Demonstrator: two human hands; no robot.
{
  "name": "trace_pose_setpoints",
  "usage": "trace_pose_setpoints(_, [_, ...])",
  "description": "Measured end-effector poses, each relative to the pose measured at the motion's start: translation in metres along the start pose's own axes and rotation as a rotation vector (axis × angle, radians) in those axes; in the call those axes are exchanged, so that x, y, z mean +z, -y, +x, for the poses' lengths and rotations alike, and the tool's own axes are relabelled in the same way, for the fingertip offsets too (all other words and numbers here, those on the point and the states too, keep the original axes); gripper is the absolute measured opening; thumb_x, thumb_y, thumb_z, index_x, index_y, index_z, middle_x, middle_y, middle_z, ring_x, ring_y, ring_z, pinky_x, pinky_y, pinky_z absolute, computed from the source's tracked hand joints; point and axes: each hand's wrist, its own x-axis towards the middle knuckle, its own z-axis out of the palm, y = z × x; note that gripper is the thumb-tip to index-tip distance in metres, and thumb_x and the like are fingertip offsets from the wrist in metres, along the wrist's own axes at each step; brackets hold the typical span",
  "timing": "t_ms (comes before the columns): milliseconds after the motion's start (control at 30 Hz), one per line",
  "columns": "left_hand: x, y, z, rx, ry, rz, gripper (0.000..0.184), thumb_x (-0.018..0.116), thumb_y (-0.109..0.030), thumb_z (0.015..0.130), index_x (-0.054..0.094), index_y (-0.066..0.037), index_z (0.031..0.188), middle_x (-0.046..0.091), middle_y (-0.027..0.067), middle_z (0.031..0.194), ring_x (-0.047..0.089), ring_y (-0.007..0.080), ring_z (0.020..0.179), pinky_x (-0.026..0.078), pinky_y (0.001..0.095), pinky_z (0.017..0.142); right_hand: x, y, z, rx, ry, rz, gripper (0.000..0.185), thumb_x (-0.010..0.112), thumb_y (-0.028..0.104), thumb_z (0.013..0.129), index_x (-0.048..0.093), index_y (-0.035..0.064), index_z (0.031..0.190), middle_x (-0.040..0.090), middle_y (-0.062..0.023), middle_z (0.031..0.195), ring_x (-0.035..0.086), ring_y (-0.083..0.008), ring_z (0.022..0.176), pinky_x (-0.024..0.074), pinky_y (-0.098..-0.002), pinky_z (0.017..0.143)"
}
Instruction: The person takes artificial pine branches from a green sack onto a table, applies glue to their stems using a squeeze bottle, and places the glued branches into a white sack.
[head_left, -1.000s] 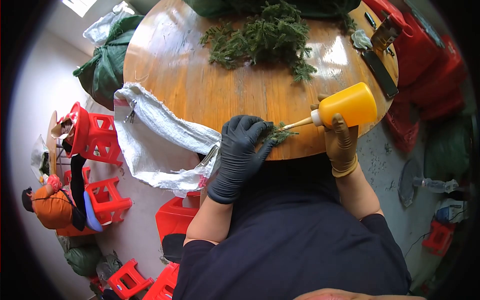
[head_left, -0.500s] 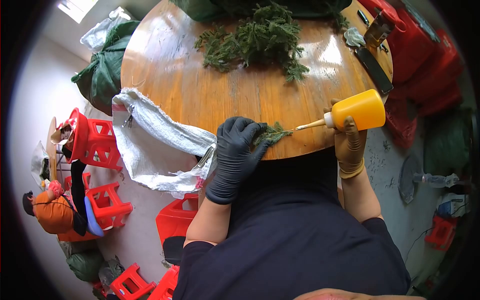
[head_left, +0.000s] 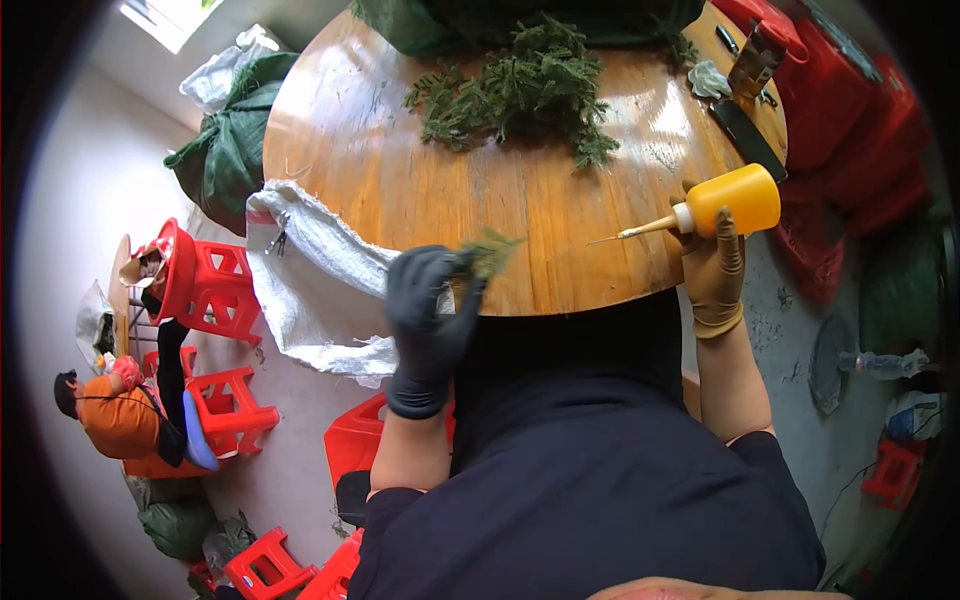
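My left hand (head_left: 428,325), in a black glove, is closed on a small green sprig (head_left: 490,254) and is slightly blurred. It hangs over the table's near edge, beside the white woven sack (head_left: 315,285). A tan glove covers my right hand (head_left: 715,265), whose fingers wrap round a yellow squeeze bottle (head_left: 735,200). The bottle lies tilted sideways, its long thin nozzle pointing left over the table, apart from the sprig. Farther back on the wooden table (head_left: 370,170) is a heap of green conifer sprigs (head_left: 530,85).
A black phone-like object (head_left: 748,140) and crumpled white tissue (head_left: 708,80) lie at the table's right side. Red stools (head_left: 232,410) stand at left, where a person in an orange top (head_left: 118,418) sits. Green sacks (head_left: 225,150) lean behind the table's left side.
My left hand has moved left with the sprig, away from the nozzle tip. My right hand and the bottle have shifted a little to the right.
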Motion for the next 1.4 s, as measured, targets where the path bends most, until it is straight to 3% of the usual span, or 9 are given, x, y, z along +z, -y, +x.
trace_pose_setpoints(100, [-0.057, 0.024, 0.001, -0.127, -0.188, 0.219, 0.03, 0.079, 0.003, 0.072, 0.067, -0.002, 0.099, 0.066, 0.0104, 0.091, 0.063, 0.0298, 0.089, 0.05, 0.0372, 0.082, 0.002, 0.006, 0.009, 0.061, 0.005, -0.011, 0.049, 0.07, 0.035, 0.092, 0.052, 0.0101, 0.13, 0.062, -0.0155, 0.125, 0.066, -0.0188, 0.104, 0.0592, -0.0324, 0.08])
trace_pose_setpoints(233, [-0.096, 0.052, 0.011, -0.223, -0.003, 0.701, 0.032, 0.079, -0.011, 0.077, 0.07, -0.005, 0.107, 0.065, 0.0131, 0.106, 0.059, 0.0306, 0.103, 0.046, 0.0426, 0.091, -0.005, 0.002, 0.017, 0.096, 0.035, 0.063, 0.051, 0.071, 0.036, 0.092, 0.052, 0.01, 0.131, 0.062, -0.0164, 0.126, 0.065, -0.0207, 0.107, 0.0597, -0.0311, 0.079])
trace_pose_setpoints(467, [-0.006, 0.061, 0.106, 0.332, 0.289, 0.587, 0.028, 0.073, -0.009, 0.077, 0.069, -0.014, 0.104, 0.063, 0.0092, 0.1, 0.059, 0.0312, 0.097, 0.045, 0.0426, 0.084, -0.012, 0.001, 0.02, 0.135, 0.062, 0.183, 0.051, 0.07, 0.034, 0.093, 0.051, 0.0082, 0.132, 0.061, -0.0164, 0.126, 0.065, -0.0246, 0.11, 0.0598, -0.0327, 0.081])
trace_pose_setpoints(667, [0.057, 0.119, 0.137, 0.481, 0.462, 0.885, 0.009, 0.066, -0.013, 0.082, 0.06, -0.009, 0.087, 0.061, 0.0111, 0.085, 0.058, 0.0309, 0.084, 0.045, 0.0432, 0.071, -0.017, 0.001, 0.019, 0.155, 0.046, 0.237, 0.05, 0.071, 0.035, 0.092, 0.053, 0.0073, 0.13, 0.062, -0.0148, 0.124, 0.065, -0.0246, 0.109, 0.0605, -0.0347, 0.08])
trace_pose_setpoints(867, [0.034, 0.053, 0.101, -0.148, 0.363, 0.028, 0.01, 0.071, -0.007, 0.088, 0.069, -0.006, 0.098, 0.07, 0.0089, 0.085, 0.067, 0.0194, 0.082, 0.051, 0.0347, 0.077, -0.022, 0.0, 0.02, 0.191, 0.042, 0.331, 0.054, 0.069, 0.036, 0.093, 0.049, 0.0046, 0.133, 0.06, -0.0168, 0.127, 0.065, -0.0262, 0.11, 0.061, -0.0335, 0.081])
trace_pose_setpoints(933, [0.034, 0.035, 0.081, -0.53, 0.253, -0.668, 0.01, 0.069, -0.004, 0.092, 0.068, 0.0, 0.101, 0.072, 0.0077, 0.093, 0.066, 0.0125, 0.085, 0.052, 0.0277, 0.08, -0.023, -0.002, 0.02, 0.205, 0.039, 0.369, 0.056, 0.069, 0.036, 0.093, 0.048, 0.0039, 0.134, 0.059, -0.0178, 0.129, 0.064, -0.0269, 0.111, 0.0613, -0.0332, 0.081])
trace_pose_setpoints(1000, [0.037, 0.012, 0.061, -0.615, 0.18, -0.729, 0.009, 0.07, -0.003, 0.09, 0.067, 0.0, 0.098, 0.068, 0.0003, 0.088, 0.063, 0.0075, 0.081, 0.051, 0.0237, 0.075, -0.025, -0.003, 0.02, 0.171, 0.058, 0.401, 0.058, 0.068, 0.036, 0.094, 0.045, 0.0035, 0.136, 0.056, -0.0199, 0.132, 0.063, -0.0279, 0.113, 0.0617, -0.0334, 0.084])
trace_pose_setpoints(1200, [0.039, 0.021, 0.009, -0.303, 0.146, 0.169, 0.013, 0.074, -0.01, 0.085, 0.067, 0.0, 0.09, 0.069, 0.0069, 0.077, 0.062, 0.0195, 0.071, 0.048, 0.0316, 0.071, -0.028, -0.002, 0.019, 0.146, 0.067, 0.381, 0.062, 0.068, 0.037, 0.094, 0.042, 0.0032, 0.138, 0.055, -0.0227, 0.133, 0.063, -0.0288, 0.114, 0.0614, -0.0336, 0.086])
trace_pose_setpoints(1400, [0.027, 0.002, 0.009, -0.239, 0.045, 0.265, 0.019, 0.077, -0.01, 0.08, 0.068, -0.005, 0.097, 0.065, 0.0122, 0.103, 0.058, 0.0295, 0.1, 0.045, 0.04, 0.088, -0.026, -0.002, 0.02, 0.146, 0.088, 0.357, 0.063, 0.068, 0.037, 0.093, 0.042, 0.0025, 0.139, 0.055, -0.023, 0.133, 0.063, -0.029, 0.114, 0.062, -0.0334, 0.085])
